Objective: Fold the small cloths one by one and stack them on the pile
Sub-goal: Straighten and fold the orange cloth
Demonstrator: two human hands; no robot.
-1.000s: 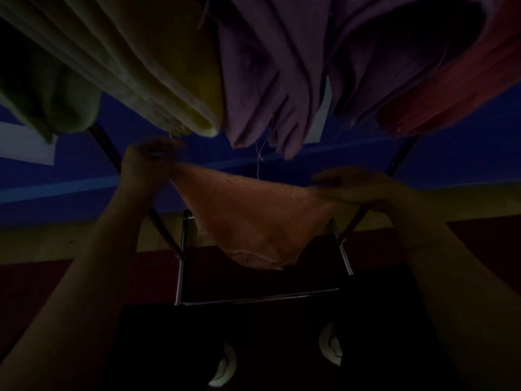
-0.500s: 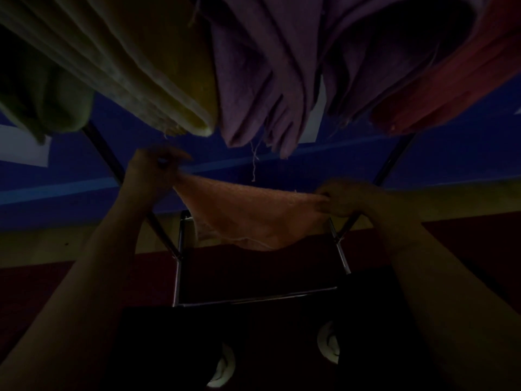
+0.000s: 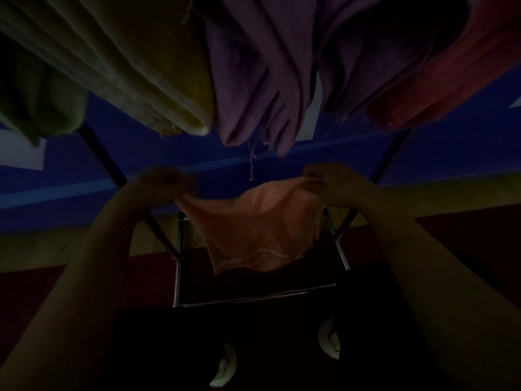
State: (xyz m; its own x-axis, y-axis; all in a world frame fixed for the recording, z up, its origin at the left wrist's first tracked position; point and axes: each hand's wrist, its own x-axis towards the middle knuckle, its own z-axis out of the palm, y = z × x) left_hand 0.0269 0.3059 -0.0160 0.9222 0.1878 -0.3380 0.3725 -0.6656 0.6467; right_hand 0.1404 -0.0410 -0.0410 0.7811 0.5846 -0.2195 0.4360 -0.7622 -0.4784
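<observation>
A: Where is the small peach terry cloth (image 3: 255, 224) held?

B: It is pinched at its two upper corners, one by the left hand (image 3: 166, 184), one by the right hand (image 3: 332, 184), and it sags between both grips, in the air.

A: How will it be handled?

B: Probably light and limp; the corners should be taken, so that the edges are matched.

Hands: two, left hand (image 3: 166, 184) and right hand (image 3: 335, 183)
Held cloth: one, orange cloth (image 3: 253, 224)
Hanging cloths overhead: at least four; exact number unclear in the dim light
Metal frame (image 3: 253, 297): one
</observation>
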